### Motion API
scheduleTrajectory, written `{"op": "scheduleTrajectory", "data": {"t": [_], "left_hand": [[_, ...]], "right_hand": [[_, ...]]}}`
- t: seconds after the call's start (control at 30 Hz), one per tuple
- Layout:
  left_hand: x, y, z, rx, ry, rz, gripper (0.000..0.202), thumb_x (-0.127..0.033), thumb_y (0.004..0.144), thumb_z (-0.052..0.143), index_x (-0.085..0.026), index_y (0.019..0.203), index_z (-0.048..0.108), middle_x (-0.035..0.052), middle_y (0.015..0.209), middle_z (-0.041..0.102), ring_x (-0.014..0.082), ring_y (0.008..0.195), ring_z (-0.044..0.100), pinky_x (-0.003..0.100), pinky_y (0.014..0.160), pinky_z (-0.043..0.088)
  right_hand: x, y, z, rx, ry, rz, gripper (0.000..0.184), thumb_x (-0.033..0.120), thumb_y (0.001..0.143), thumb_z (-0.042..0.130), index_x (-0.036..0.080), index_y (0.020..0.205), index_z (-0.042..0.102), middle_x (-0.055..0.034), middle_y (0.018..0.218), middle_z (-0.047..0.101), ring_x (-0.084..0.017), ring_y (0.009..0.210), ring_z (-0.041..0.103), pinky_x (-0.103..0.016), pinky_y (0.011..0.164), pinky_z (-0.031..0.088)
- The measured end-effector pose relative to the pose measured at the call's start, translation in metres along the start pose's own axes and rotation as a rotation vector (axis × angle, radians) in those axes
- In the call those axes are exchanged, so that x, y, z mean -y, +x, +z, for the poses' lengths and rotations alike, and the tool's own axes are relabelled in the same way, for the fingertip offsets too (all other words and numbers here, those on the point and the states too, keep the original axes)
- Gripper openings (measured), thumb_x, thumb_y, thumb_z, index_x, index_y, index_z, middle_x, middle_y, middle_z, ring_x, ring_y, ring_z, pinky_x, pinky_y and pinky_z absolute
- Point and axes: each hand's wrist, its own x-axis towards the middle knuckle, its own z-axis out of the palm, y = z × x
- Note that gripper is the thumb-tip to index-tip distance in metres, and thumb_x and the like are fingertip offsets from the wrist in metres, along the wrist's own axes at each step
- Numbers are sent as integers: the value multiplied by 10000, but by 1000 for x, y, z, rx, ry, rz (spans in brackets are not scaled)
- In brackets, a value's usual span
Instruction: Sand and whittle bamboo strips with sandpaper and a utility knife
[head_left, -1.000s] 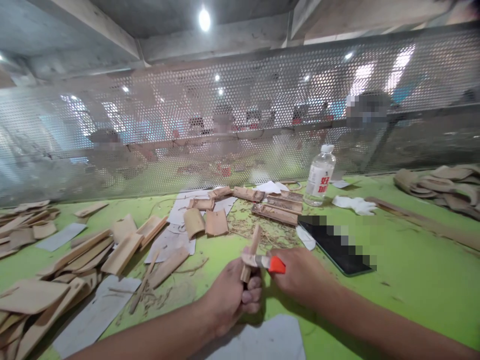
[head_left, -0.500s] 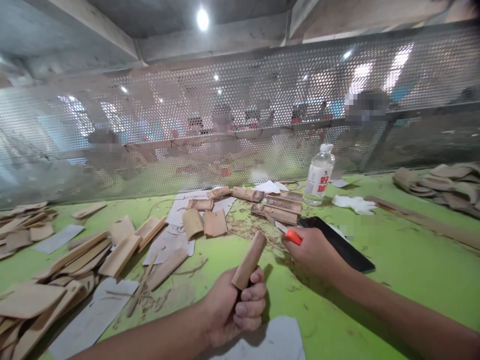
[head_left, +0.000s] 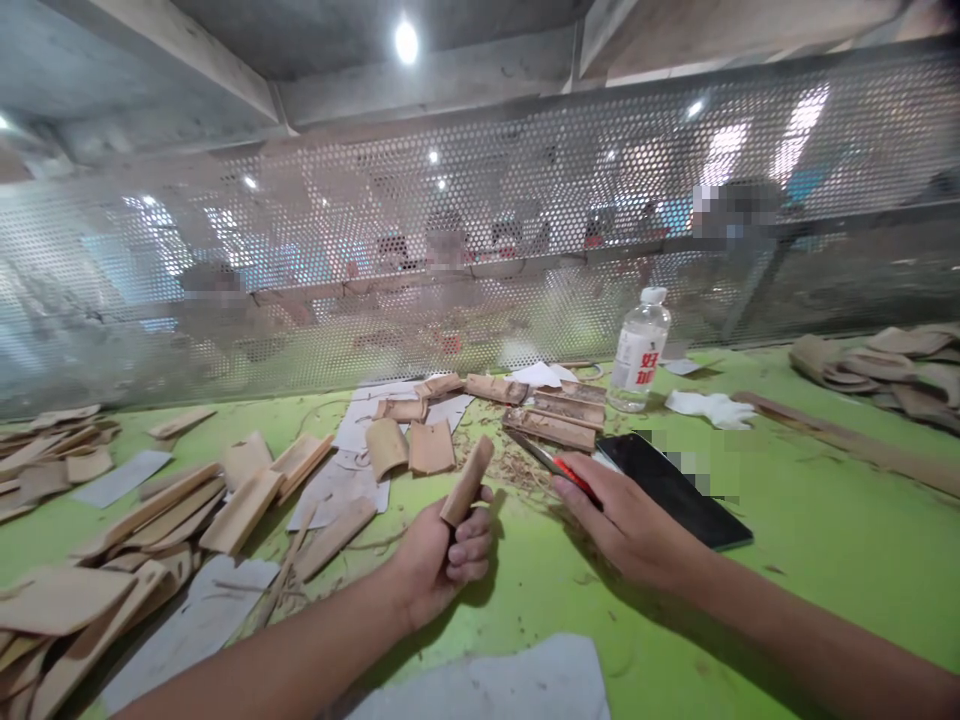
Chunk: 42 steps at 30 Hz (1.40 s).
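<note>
In the lower middle of the head view, my left hand [head_left: 442, 550] is closed around a short curved bamboo piece [head_left: 469, 482], which tilts upward out of the fist. My right hand [head_left: 619, 520] grips a knife with a red handle [head_left: 574, 474]; its blade [head_left: 531, 450] points up and left, apart from the held piece. Beyond the blade lie split bamboo pieces [head_left: 551, 428] with rough inner faces, and shavings [head_left: 495, 462] are scattered on the green table. Two short curved bamboo pieces [head_left: 431, 446] rest on paper behind my left hand.
A black tablet-like slab [head_left: 675, 490] lies beside my right wrist. A water bottle [head_left: 640, 350] stands behind it, near a white glove [head_left: 711, 408]. Bamboo pieces are heaped at the left [head_left: 142, 530] and far right [head_left: 885, 370]. A perforated metal screen [head_left: 450, 290] borders the table's far edge.
My left hand has moved left and slightly away from me with the bamboo piece. My right hand has turned, so the knife lies lower, with more of its blade showing.
</note>
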Motion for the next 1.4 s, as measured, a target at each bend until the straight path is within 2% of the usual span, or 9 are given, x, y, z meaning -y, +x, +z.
{"op": "scheduleTrajectory", "data": {"t": [0.23, 0.43, 0.53, 0.63, 0.73, 0.83, 1.03, 1.2, 1.4], "left_hand": [[-7, 3, 1, -72, 54, -4, 138, -160, 973, 505, -150, 1067, 605, -91, 602, 315, 41, 372, 273, 126, 347, 131], [-12, 3, 6, -99, 115, 2, 285, -192, 1069, 367, -131, 1090, 644, -66, 580, 409, 56, 377, 371, 132, 361, 241], [-10, -1, 11, -81, 155, -35, 530, -415, 1118, 319, -71, 940, 681, 33, 638, 572, 94, 457, 516, 180, 434, 388], [-5, -6, 14, -11, 314, -19, 650, -636, 999, 545, -21, 874, 713, 122, 733, 656, 124, 596, 592, 193, 540, 444], [2, -9, 15, -16, 486, 84, 457, -486, 804, 865, -57, 835, 711, 42, 637, 612, 88, 532, 501, 181, 491, 350], [7, -10, 15, -90, 505, 187, 312, -319, 780, 907, -91, 863, 712, -11, 623, 583, 71, 514, 443, 186, 473, 294], [6, -10, 21, -74, 424, 245, 437, -409, 791, 892, -148, 1049, 656, 75, 950, 707, 193, 862, 658, 290, 782, 540], [4, -6, 16, -50, 351, 149, 468, -346, 829, 866, -163, 1135, 563, 105, 1045, 700, 228, 928, 720, 341, 793, 593], [5, -7, 14, -40, 354, 70, 646, -247, 783, 894, -193, 1265, 469, 36, 904, 695, 197, 832, 724, 425, 845, 616]], "right_hand": [[-4, 1, -2, 95, 47, 12, 395, 458, 1074, 375, 186, 1271, 582, -137, 1146, 716, -278, 1020, 671, -397, 888, 513], [-11, -3, 4, 121, 57, -70, 502, 428, 1046, 451, 168, 1475, 453, -208, 1478, 549, -331, 1325, 543, -505, 1092, 435], [-12, -4, 7, 104, 73, -137, 468, 387, 1034, 488, 198, 1462, 473, -178, 1442, 576, -308, 1309, 547, -489, 1102, 423], [-7, -4, 6, 99, 97, -102, 331, 387, 1022, 519, 192, 1278, 599, -137, 1232, 680, -274, 1108, 632, -412, 968, 495], [5, -6, 3, 128, 164, -5, 267, 426, 1013, 537, 194, 1079, 651, -65, 958, 702, -219, 855, 638, -329, 782, 507], [19, -10, 3, 155, 296, 61, 313, 486, 997, 559, 201, 1077, 659, -42, 921, 690, -200, 823, 624, -301, 743, 495], [23, -17, 11, 341, 646, 169, 450, 641, 991, 488, 207, 1027, 599, 3, 773, 637, -109, 502, 441, -242, 466, 343], [9, -13, 6, 82, 366, 89, 548, 631, 1050, 311, 222, 729, 485, 18, 656, 471, -152, 601, 427, -278, 556, 337], [1, -2, -3, 146, 86, 30, 404, 548, 1048, 418, 205, 1072, 630, -85, 1005, 693, -242, 912, 626, -339, 803, 461]]}}
